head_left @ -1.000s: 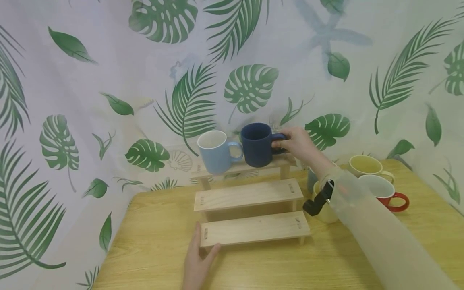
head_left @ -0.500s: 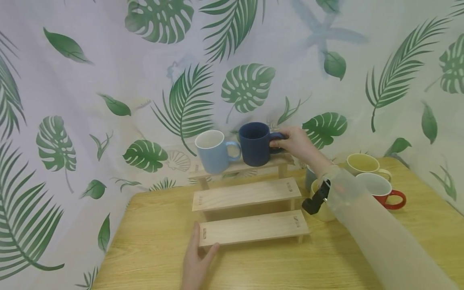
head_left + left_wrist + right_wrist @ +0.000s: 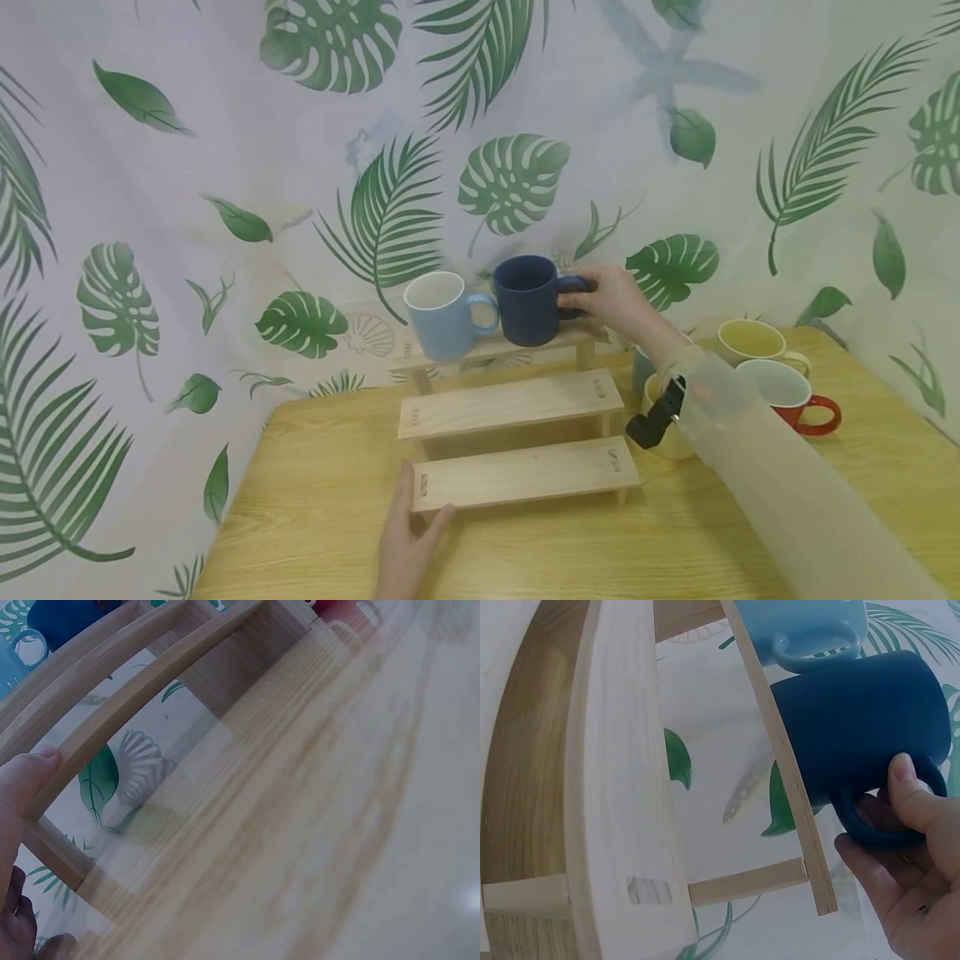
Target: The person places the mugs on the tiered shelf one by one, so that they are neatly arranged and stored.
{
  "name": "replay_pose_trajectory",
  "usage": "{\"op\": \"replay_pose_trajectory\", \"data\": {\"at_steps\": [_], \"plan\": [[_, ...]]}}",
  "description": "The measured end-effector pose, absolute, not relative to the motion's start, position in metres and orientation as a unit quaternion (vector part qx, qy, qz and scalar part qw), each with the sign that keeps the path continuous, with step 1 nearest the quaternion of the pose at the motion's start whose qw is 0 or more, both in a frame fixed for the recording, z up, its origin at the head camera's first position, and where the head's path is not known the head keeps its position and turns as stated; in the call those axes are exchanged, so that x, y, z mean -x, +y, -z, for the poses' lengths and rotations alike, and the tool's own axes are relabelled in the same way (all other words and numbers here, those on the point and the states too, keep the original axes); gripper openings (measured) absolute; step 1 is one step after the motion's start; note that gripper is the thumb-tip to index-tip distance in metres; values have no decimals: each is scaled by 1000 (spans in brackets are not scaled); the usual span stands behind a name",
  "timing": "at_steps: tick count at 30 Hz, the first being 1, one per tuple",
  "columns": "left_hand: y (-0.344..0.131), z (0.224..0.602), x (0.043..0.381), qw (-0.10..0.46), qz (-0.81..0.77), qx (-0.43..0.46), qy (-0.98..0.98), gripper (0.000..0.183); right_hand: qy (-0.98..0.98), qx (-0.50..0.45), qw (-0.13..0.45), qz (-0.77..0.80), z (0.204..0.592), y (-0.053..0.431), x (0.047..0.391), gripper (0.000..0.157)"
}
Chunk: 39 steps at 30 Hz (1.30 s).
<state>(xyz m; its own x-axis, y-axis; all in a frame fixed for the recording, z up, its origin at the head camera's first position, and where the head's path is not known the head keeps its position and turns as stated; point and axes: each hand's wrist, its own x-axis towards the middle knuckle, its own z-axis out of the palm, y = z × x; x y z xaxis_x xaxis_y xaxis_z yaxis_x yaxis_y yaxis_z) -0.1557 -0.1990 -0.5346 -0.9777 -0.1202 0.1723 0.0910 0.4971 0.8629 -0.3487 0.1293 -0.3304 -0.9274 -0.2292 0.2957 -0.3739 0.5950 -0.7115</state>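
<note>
My right hand (image 3: 615, 302) is gripping the handle of the dark blue mug (image 3: 527, 300), thumb on top and fingers curled through the loop, and the mug is sitting on the top step of the wooden riser (image 3: 517, 402), just beside the light blue mug (image 3: 444, 314). My left hand (image 3: 408, 542) is lying with fingers straight against the front left corner of the bottom step, bracing it, holding nothing. Risk as I'm judging it: the dark mug is standing so close to the light blue one that its wall is almost meeting that mug's handle, so any sideways nudge could be knocking them together or pushing the light one toward the step's end; the top step is narrow, so a tilt while I'm letting go could be tipping the mug off the edge. The right wrist view is showing my thumb (image 3: 907, 787) pressing on the handle and the mug base seated on the plank, which the head view is not resolving. The left wrist view is showing only my thumb (image 3: 26, 776) touching the step edge. Only the head view is showing the yellow mug (image 3: 757, 342) and the red mug (image 3: 791, 398) waiting on the table (image 3: 675, 542).
</note>
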Motion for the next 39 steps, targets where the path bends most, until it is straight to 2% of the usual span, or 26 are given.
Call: {"op": "replay_pose_trajectory", "data": {"at_steps": [13, 18, 24, 31, 39], "plan": [[-196, 533, 154, 99, 512, -11, -853, 92, -862, -162, 72, -474, 342, 144, 333, 52], [-196, 533, 154, 103, 511, -12, -853, 92, -862, -156, 77, -475, 347, 161, 321, 51], [-196, 531, 154, 99, 512, -12, -853, 92, -873, -153, 52, -460, 356, 186, 298, 57], [-197, 531, 154, 93, 513, -15, -853, 92, -873, -190, 42, -448, 378, 215, 283, 52], [-195, 530, 154, 96, 510, -17, -855, 90, -886, -189, 19, -423, 393, 243, 267, 60]]}}
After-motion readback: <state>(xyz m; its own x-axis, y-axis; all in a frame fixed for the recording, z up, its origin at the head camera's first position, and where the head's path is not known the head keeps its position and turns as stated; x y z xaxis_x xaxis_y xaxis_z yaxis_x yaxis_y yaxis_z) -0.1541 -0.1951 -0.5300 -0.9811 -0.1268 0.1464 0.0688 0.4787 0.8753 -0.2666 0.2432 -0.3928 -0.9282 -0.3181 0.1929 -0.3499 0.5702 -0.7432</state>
